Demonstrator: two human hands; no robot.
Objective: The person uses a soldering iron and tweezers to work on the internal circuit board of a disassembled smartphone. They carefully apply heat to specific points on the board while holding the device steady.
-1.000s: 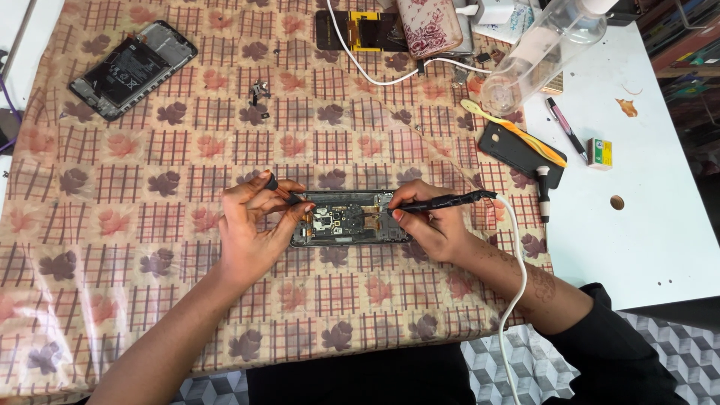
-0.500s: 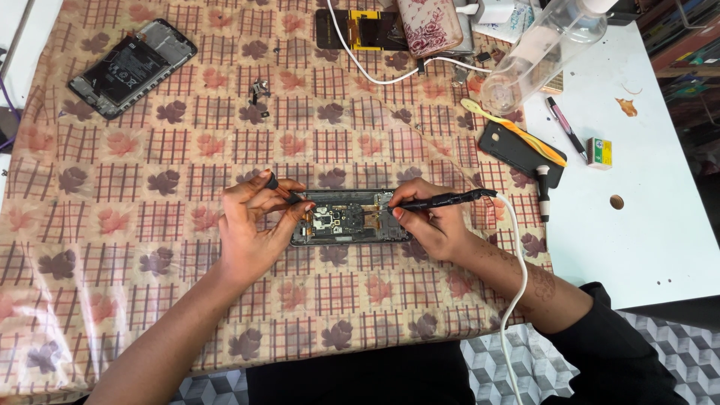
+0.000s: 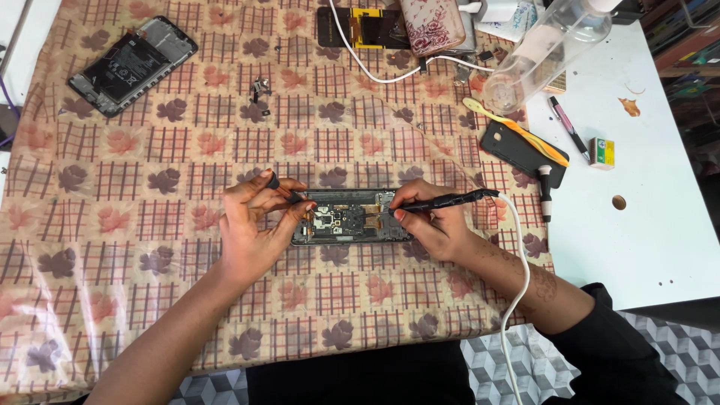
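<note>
An opened phone (image 3: 349,219) with its circuit board bare lies on the patterned tablecloth (image 3: 150,225) in front of me. My left hand (image 3: 251,225) rests at the phone's left end and pinches a small dark tool (image 3: 285,191) whose tip points at the board. My right hand (image 3: 431,221) grips a black pen-shaped tool (image 3: 450,200) with a white cable (image 3: 517,300) trailing from its rear; its tip touches the board's upper right part.
A second opened phone (image 3: 131,64) lies far left. At the back are a phone screen (image 3: 360,26), a floral case (image 3: 433,24) and a clear bottle (image 3: 544,49). On the right: a toothbrush (image 3: 517,133) on a black case, a screwdriver (image 3: 546,191), a pen (image 3: 568,126), a small box (image 3: 601,151).
Both hands stay at the phone. The fingers of my left hand have shifted slightly with the small tool; the right hand's tool keeps its place.
</note>
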